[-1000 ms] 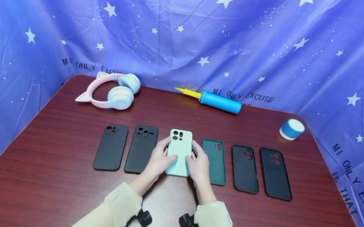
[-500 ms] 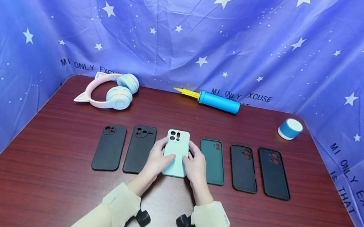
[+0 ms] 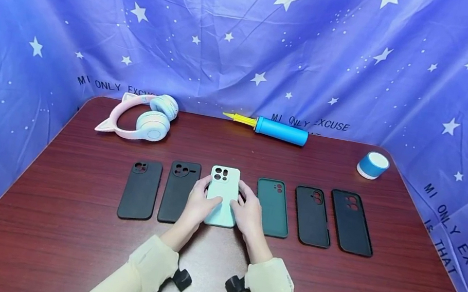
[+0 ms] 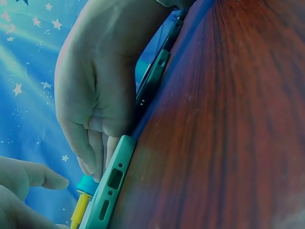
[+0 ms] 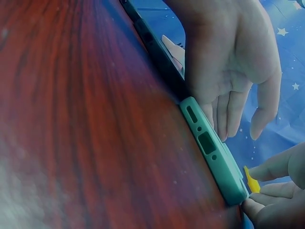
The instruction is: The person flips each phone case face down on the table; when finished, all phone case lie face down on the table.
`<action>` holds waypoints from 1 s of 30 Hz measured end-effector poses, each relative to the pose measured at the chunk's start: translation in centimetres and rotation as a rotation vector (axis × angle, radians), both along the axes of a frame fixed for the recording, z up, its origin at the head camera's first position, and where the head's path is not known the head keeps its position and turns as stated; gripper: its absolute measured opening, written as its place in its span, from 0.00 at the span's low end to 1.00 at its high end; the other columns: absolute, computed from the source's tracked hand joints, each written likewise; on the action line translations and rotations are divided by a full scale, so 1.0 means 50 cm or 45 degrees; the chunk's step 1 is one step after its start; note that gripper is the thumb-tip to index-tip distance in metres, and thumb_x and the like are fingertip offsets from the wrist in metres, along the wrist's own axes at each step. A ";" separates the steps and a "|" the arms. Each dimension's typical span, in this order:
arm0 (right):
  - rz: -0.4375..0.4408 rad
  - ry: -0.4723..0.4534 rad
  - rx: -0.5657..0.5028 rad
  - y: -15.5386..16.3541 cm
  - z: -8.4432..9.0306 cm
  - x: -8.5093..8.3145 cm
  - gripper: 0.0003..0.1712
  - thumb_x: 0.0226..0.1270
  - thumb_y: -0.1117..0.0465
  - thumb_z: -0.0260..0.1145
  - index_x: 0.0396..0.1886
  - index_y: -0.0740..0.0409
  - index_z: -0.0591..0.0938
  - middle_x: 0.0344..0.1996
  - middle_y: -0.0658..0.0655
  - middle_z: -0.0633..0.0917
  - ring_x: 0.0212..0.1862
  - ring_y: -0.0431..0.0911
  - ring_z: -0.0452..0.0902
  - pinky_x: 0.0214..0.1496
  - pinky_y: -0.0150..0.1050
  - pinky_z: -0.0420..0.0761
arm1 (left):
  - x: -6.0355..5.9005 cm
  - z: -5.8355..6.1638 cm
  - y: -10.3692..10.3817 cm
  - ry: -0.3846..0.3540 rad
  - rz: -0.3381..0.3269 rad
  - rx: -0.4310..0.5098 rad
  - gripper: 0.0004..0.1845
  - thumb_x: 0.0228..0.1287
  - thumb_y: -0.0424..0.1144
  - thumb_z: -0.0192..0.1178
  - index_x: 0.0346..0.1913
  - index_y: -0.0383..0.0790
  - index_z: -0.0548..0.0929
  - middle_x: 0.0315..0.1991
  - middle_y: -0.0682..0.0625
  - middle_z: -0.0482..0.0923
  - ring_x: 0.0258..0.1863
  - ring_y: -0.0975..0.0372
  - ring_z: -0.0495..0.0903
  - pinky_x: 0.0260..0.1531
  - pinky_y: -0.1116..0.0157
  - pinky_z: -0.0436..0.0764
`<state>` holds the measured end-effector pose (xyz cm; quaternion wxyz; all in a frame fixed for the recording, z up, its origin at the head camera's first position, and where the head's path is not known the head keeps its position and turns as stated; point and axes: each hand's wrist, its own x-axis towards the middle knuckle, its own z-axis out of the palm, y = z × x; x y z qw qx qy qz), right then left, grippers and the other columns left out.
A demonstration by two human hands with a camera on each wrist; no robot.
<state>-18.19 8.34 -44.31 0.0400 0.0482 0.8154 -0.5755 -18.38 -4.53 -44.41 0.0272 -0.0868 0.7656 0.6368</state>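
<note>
A mint-green phone case [image 3: 222, 185] lies camera-cutouts up in a row of cases on the dark red table [image 3: 59, 230]. My left hand [image 3: 197, 206] rests against its left long edge and my right hand [image 3: 246, 216] against its right one, fingers fairly straight. In the left wrist view the case's bottom edge [image 4: 109, 191] shows its port cutouts, with the right hand [image 4: 100, 86] beside it and the left hand [image 4: 24, 191] close by. In the right wrist view the left hand [image 5: 224, 57] touches the case [image 5: 214, 152], and the right hand [image 5: 276, 191] is at its corner.
Two black cases [image 3: 140, 189] [image 3: 179, 191] lie left of the mint one. A dark green case [image 3: 272, 207] and two black ones [image 3: 312, 216] [image 3: 351, 221] lie to its right. Pink cat-ear headphones [image 3: 140, 116], a blue pump [image 3: 274, 128] and a small blue speaker [image 3: 373, 165] sit at the back.
Both hands and the mint case have shifted a little to the left, closer to the black case and further from the dark green one.
</note>
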 end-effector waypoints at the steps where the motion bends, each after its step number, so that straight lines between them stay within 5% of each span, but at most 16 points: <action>1: 0.006 0.006 -0.003 0.000 0.000 -0.001 0.32 0.66 0.72 0.58 0.71 0.62 0.66 0.69 0.64 0.69 0.69 0.56 0.68 0.68 0.43 0.73 | 0.000 0.000 -0.001 0.002 0.001 0.001 0.37 0.55 0.25 0.59 0.70 0.28 0.62 0.71 0.35 0.60 0.72 0.45 0.59 0.72 0.54 0.63; 14: -0.033 0.144 -0.051 0.084 0.022 -0.022 0.30 0.67 0.69 0.59 0.69 0.66 0.67 0.68 0.68 0.70 0.72 0.55 0.64 0.72 0.43 0.69 | -0.008 0.022 0.035 0.258 0.000 0.076 0.34 0.56 0.25 0.60 0.68 0.27 0.65 0.67 0.33 0.64 0.71 0.45 0.62 0.72 0.55 0.63; 23: -0.091 0.085 0.063 0.176 0.034 -0.024 0.30 0.70 0.66 0.59 0.70 0.65 0.66 0.68 0.66 0.70 0.71 0.54 0.65 0.72 0.42 0.69 | -0.020 0.029 0.093 0.198 -0.113 0.183 0.33 0.60 0.25 0.58 0.69 0.27 0.63 0.70 0.35 0.64 0.71 0.47 0.63 0.71 0.57 0.66; 30: -0.082 0.012 0.200 0.213 0.034 -0.016 0.30 0.73 0.64 0.56 0.72 0.62 0.64 0.70 0.64 0.68 0.73 0.55 0.62 0.72 0.49 0.68 | -0.025 0.024 0.139 0.133 -0.182 0.153 0.34 0.60 0.26 0.58 0.70 0.26 0.61 0.69 0.33 0.65 0.69 0.46 0.66 0.69 0.55 0.69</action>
